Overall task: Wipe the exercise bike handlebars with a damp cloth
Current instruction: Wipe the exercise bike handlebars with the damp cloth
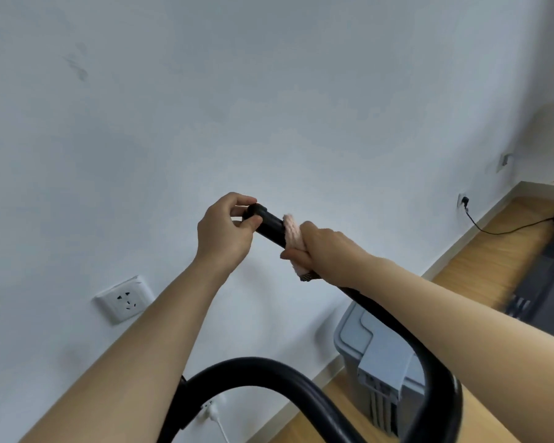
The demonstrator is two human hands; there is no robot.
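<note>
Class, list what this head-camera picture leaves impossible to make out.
Head view:
- Black tubular handlebar: lower part cut off by the bottom edge.
- Pink cloth: mostly hidden under the right hand; dampness cannot be seen.
- Handlebar tip: partly covered by the left hand.
- Grey plastic bin: partly behind the bar.

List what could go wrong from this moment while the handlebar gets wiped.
1. The pink cloth is bunched under the right hand, so it may skim only part of the black handlebar and leave its underside unwiped.
2. The left hand pinches the bar's end cap; a stroke toward the tip would likely run into those fingers.
3. If the cloth drips, a wall socket sits just below.
</note>
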